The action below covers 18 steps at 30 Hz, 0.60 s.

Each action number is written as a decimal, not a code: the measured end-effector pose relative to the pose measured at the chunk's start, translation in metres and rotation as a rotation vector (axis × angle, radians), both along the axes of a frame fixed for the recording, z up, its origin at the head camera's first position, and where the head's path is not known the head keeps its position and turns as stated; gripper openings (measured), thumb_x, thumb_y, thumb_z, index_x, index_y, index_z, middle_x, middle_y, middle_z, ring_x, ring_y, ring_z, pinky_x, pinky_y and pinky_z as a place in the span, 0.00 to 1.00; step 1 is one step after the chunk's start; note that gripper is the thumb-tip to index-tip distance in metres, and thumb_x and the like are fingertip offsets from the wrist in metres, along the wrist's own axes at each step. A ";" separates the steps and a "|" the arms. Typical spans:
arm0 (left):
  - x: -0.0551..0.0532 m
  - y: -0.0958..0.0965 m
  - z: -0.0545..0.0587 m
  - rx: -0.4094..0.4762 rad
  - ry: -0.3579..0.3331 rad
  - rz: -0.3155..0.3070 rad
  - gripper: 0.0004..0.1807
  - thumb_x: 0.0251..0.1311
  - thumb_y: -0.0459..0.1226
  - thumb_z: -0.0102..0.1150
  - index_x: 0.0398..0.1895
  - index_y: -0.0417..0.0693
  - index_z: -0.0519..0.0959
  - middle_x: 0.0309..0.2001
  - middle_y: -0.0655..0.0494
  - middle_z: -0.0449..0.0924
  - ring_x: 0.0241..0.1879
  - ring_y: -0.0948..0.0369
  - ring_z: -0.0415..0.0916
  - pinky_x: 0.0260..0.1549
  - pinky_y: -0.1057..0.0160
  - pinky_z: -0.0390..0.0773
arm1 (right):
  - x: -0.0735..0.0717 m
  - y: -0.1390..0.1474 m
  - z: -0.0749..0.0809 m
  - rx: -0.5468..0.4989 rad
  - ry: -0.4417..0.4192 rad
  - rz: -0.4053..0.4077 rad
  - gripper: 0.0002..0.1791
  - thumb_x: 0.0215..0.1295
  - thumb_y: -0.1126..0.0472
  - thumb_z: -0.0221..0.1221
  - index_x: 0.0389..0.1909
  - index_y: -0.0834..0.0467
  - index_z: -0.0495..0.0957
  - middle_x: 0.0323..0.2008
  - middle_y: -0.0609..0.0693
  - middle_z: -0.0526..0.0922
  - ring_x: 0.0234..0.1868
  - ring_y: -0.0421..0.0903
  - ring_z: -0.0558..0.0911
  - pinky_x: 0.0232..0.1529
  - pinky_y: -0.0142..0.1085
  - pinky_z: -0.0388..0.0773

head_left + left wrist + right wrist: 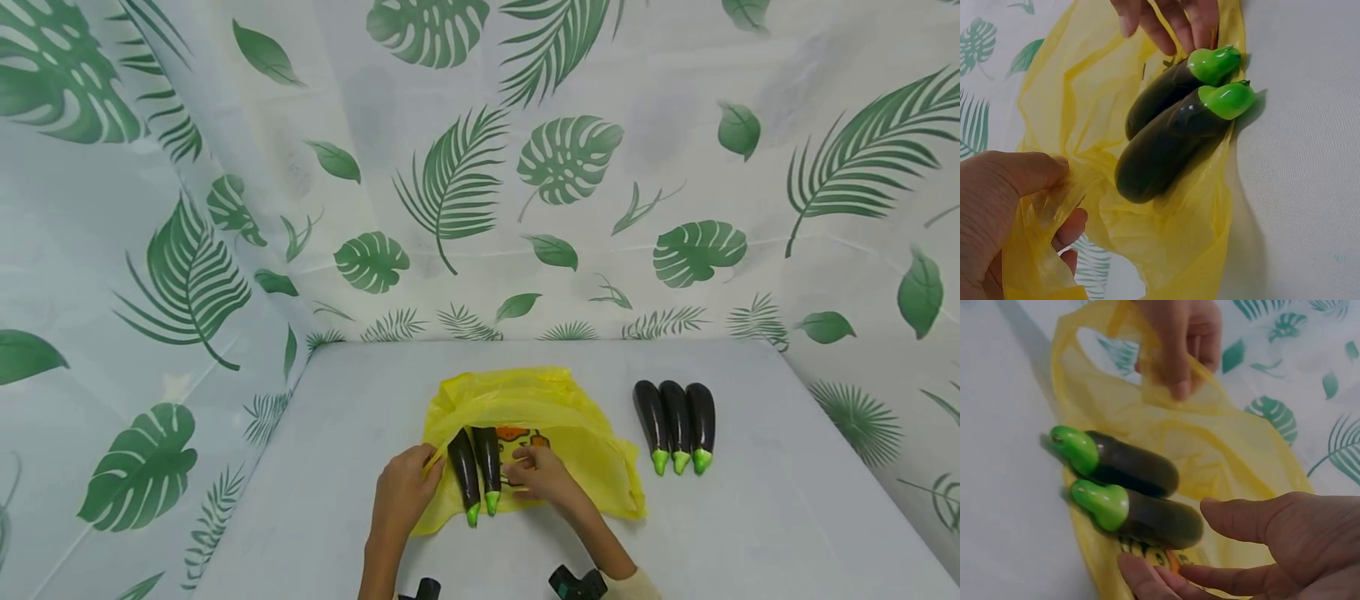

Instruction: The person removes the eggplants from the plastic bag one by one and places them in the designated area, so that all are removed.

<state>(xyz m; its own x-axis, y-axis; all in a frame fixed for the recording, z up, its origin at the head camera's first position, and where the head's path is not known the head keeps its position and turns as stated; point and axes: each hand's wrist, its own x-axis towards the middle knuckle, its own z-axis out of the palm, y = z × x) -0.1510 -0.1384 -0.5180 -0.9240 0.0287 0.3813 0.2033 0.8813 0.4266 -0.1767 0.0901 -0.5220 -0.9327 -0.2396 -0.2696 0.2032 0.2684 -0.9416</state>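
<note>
A yellow plastic bag [600,479] lies spread on the table, its mouth facing me. Two toy-like eggplants with green caps, a left one [464,471] and a right one [488,457], lie side by side in the mouth, green ends toward me. My left hand [405,490] pinches the bag's left edge near its handle loop, thumb over the film in the left wrist view. Just right of the eggplants is my right hand [551,479], fingers spread and holding nothing; in the right wrist view its thumb [1241,519] is close to an eggplant's dark end.
Three more eggplants [677,421] lie in a row on the white table [780,517], right of the bag. Leaf-printed white sheeting [480,183] hangs behind the table and along its sides.
</note>
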 end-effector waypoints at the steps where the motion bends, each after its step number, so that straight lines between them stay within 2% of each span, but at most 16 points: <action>1: 0.000 0.000 0.000 0.000 0.000 -0.001 0.06 0.58 0.40 0.68 0.29 0.50 0.80 0.21 0.64 0.72 0.20 0.69 0.60 0.21 0.72 0.64 | -0.001 -0.002 -0.002 0.018 0.002 -0.012 0.28 0.65 0.63 0.62 0.58 0.78 0.67 0.43 0.65 0.77 0.41 0.56 0.84 0.39 0.47 0.84; 6: -0.002 -0.001 0.000 0.010 0.002 -0.007 0.06 0.58 0.40 0.67 0.29 0.51 0.80 0.21 0.64 0.72 0.20 0.70 0.60 0.21 0.71 0.64 | -0.007 -0.011 -0.010 0.089 0.059 -0.032 0.29 0.64 0.61 0.63 0.57 0.78 0.68 0.42 0.64 0.80 0.38 0.53 0.85 0.36 0.43 0.84; 12: -0.002 0.000 0.000 0.010 -0.003 -0.005 0.06 0.58 0.40 0.68 0.29 0.50 0.80 0.21 0.64 0.74 0.20 0.69 0.61 0.21 0.72 0.64 | -0.011 -0.020 -0.016 0.207 0.167 -0.041 0.27 0.64 0.60 0.63 0.55 0.77 0.71 0.38 0.62 0.83 0.30 0.48 0.84 0.29 0.39 0.82; 16: -0.002 0.000 -0.001 0.007 -0.009 0.004 0.06 0.57 0.40 0.68 0.29 0.51 0.80 0.21 0.63 0.74 0.20 0.70 0.61 0.20 0.71 0.64 | -0.012 -0.025 -0.019 0.264 0.243 -0.046 0.29 0.63 0.60 0.65 0.55 0.78 0.71 0.33 0.59 0.83 0.22 0.42 0.79 0.24 0.35 0.77; 18: -0.002 0.000 -0.002 0.009 -0.014 0.006 0.06 0.57 0.39 0.68 0.28 0.51 0.80 0.21 0.64 0.74 0.19 0.70 0.60 0.20 0.71 0.64 | -0.013 -0.028 -0.021 0.277 0.267 -0.050 0.29 0.62 0.60 0.65 0.55 0.78 0.71 0.25 0.54 0.79 0.17 0.38 0.71 0.18 0.32 0.69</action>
